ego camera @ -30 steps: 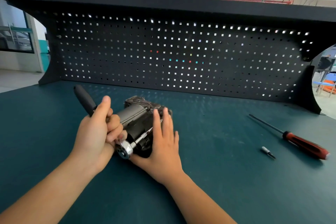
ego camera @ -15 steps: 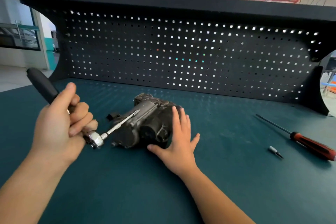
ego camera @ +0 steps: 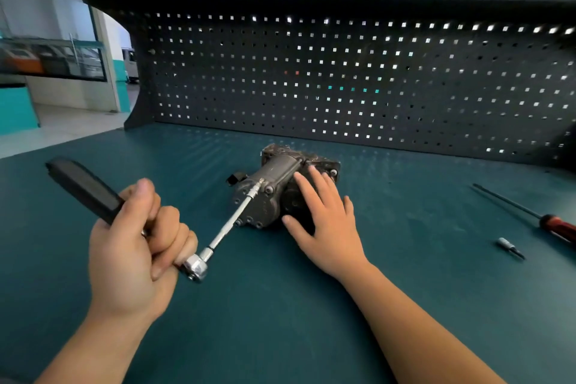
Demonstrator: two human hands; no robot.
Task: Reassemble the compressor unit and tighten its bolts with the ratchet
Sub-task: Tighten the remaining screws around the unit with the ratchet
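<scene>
Head view, at the green bench (ego camera: 280, 321): my left hand (ego camera: 134, 246) grips the ratchet (ego camera: 84, 187), fingers curled round the shaft just behind its chrome head, the black handle sticking up and away to the left. A long extension bar (ego camera: 230, 224) runs from that head up to the near face of the compressor unit (ego camera: 271, 193), which lies on its side mid-bench, a little right of centre. My right hand (ego camera: 324, 227) lies flat on the unit's right flank, fingers straight, pressing rather than gripping.

I cannot tell whether the bar's tip is seated square on a bolt. With the bar this long and slanted, I judge a pull could cam the tip off the bolt head and round it, or jerk my left knuckles down onto the bench. The flat palm is the other weak point: a hard stroke may skid or roll the unit on the mat.

Room to swing is good left of and in front of the unit. A small black part (ego camera: 235, 178) sits just beside the unit's far left corner, within reach of a sliding casing. The pegboard (ego camera: 343, 78) closes off the back. A red-handled screwdriver (ego camera: 554, 227) and a loose bit (ego camera: 509, 246) lie well apart at right.
</scene>
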